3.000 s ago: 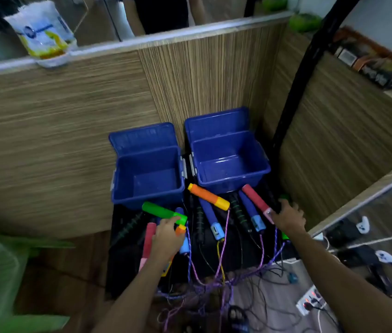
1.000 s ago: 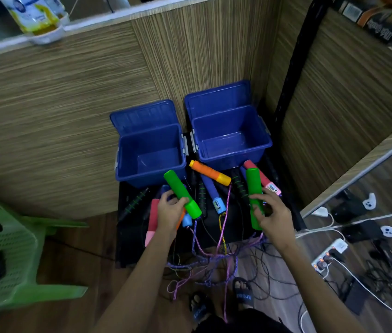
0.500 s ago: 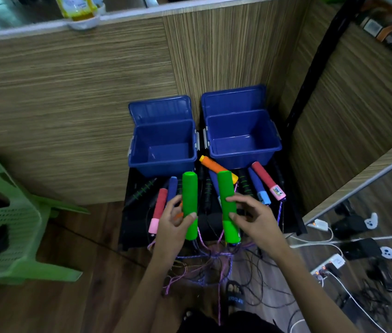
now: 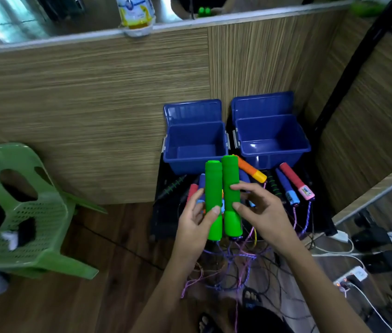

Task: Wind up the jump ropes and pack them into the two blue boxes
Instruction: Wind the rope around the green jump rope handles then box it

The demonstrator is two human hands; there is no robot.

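A: What sits far left?
B: A green chair point(image 4: 29, 212) on the wooden floor; well apart from everything else.
A: And the hands?
B: The left hand point(image 4: 196, 221) grips one green handle point(image 4: 213, 195), thumb curled across its front; the right hand point(image 4: 259, 212) pinches the other green handle point(image 4: 231, 188) beside it; both upright, nearly touching; purple ropes point(image 4: 228, 258) hang tangled below.
A: The boxes?
B: The left blue box point(image 4: 195, 162) and right blue box point(image 4: 274, 155) stand open on the black bench point(image 4: 163, 212); an orange handle point(image 4: 250, 170) and a red handle point(image 4: 296, 180) lie before them.
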